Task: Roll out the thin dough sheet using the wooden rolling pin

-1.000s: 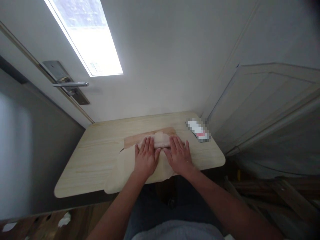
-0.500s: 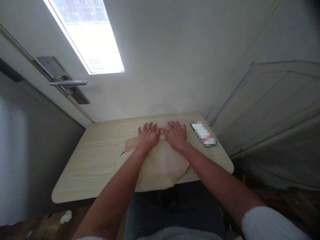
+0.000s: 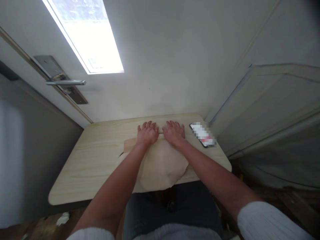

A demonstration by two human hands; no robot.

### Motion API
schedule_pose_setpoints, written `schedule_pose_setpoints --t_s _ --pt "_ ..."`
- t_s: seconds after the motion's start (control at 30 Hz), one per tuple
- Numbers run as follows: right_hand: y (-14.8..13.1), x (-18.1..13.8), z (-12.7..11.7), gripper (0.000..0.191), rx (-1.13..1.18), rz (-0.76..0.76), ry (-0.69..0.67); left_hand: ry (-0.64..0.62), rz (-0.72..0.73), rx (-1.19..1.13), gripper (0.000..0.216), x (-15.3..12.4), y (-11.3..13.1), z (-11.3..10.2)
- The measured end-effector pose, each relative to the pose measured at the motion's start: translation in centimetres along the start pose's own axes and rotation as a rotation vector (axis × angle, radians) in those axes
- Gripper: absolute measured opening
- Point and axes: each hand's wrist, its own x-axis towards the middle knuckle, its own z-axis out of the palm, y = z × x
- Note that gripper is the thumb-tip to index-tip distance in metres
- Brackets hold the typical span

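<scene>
A cream-coloured piece of cloth [image 3: 163, 163] lies on the wooden-topped table [image 3: 87, 160], its near part reaching the front edge. My left hand [image 3: 147, 133] rests palm down on the cloth's far edge, fingers spread. Beside it, my right hand [image 3: 173, 131] presses flat on the same edge, its fingers also apart. A small gap separates the two thumbs. Left of my left wrist, a tan rectangular patch [image 3: 129, 145] shows, partly covered by the hand and arm. A short dark strip [image 3: 121, 154] sticks out near it.
A phone [image 3: 202, 134] with a blurred screen lies at the table's right end. Behind the table stands a white door with a metal handle [image 3: 66, 82] and a bright window pane [image 3: 100, 46]. Crumpled white paper [image 3: 63, 218] is on the floor at lower left.
My hands have drawn slightly apart, so the thumbs that were almost touching now have a gap between them. The whole view has shifted a little.
</scene>
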Motion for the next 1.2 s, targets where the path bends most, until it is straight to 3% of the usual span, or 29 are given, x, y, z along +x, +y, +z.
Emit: schedule_pose_setpoints --t_s 0.23,0.57,0.77,0.87,1.03,1.2 --pt "-0.1 -4.2 -0.4 0.052 -0.013 -0.026 0.113 0.068 -0.024 0.004 0.055 -4.2 1.5 -1.0" --pt "0.6 -12.2 -1.4 0.056 0.006 -0.111 0.115 0.083 0.039 -0.047 0.050 -12.1 2.2 -1.7" --pt "0.8 -11.2 -2.9 0.043 0.096 -0.124 0.053 0.164 0.076 0.037 0.029 -13.2 2.7 -4.3" --pt "-0.2 -10.7 -3.5 0.041 0.100 -0.179 0.058 0.201 -0.003 0.057 0.030 -15.4 2.7 -5.0" --pt "-2.5 -10.8 -2.5 0.043 0.021 -0.274 0.031 0.201 -0.196 0.047 0.039 -19.3 1.9 -3.8" --pt "-3.3 -10.3 -0.9 0.052 0.008 -0.319 0.018 0.186 -0.253 0.042 0.058 -19.5 1.6 -2.7"
